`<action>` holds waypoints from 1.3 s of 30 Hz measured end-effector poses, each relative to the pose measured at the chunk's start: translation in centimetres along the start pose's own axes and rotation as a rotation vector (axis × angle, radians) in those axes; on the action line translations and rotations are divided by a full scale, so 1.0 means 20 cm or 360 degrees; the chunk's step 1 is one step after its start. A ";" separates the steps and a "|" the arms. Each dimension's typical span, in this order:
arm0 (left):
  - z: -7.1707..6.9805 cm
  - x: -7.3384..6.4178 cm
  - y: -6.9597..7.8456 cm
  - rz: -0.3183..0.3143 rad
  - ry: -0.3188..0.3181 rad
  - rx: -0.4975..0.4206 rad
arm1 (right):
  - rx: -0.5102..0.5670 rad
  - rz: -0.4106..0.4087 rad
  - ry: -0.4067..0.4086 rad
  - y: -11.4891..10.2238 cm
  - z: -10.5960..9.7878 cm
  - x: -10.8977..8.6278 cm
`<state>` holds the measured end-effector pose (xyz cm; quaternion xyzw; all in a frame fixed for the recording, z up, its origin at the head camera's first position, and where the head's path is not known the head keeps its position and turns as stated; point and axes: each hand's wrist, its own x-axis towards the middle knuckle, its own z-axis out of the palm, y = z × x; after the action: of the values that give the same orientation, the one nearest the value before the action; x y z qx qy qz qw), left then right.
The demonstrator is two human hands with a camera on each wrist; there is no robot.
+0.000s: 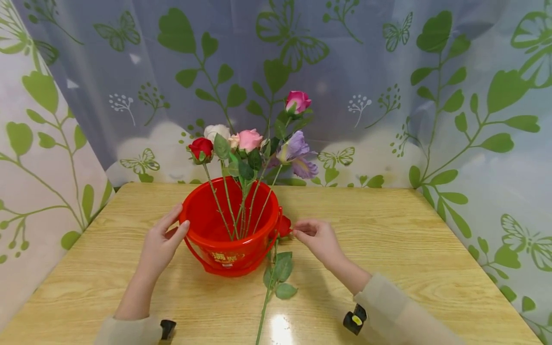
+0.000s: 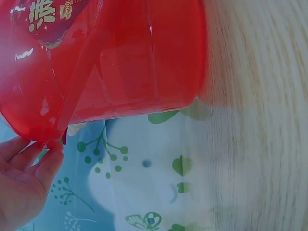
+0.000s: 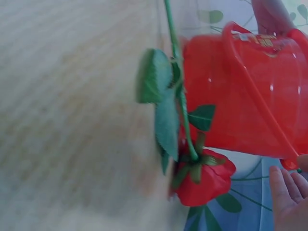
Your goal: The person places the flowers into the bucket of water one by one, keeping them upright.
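Observation:
A red plastic bucket stands on the table, several artificial flowers leaning in it. Among them are a red rose, a pink rose, a magenta rose and a purple iris. My left hand holds the bucket's left rim near the handle joint, thumb and fingertips against it. To the bucket's right, my right hand is beside the other handle joint, fingers fairly straight and nothing gripped. Below those fingers lies another red rose, its leafy green stem running toward the front edge.
The wooden table extends on both sides of the bucket. A leaf-and-butterfly patterned curtain hangs behind and at the sides. The bucket's handle hangs down across its front.

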<state>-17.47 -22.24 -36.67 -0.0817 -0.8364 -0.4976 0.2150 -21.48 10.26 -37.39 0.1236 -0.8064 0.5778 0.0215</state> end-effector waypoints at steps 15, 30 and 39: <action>0.00 0.00 -0.01 0.0003 0.0009 0.0044 | 0.0160 0.0165 -0.0338 0.09 0.05 -0.19; 0.00 0.00 -0.01 0.0012 0.0007 0.0048 | 0.0440 0.0499 -0.0649 0.17 0.16 -0.33; 0.00 0.01 -0.01 0.0015 0.0007 0.0038 | 0.0615 0.0664 -0.0656 0.19 0.20 -0.35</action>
<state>-17.64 -22.40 -36.83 -0.0819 -0.8414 -0.4867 0.2201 -15.06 8.88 -43.45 0.0720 -0.6774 0.6747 -0.2842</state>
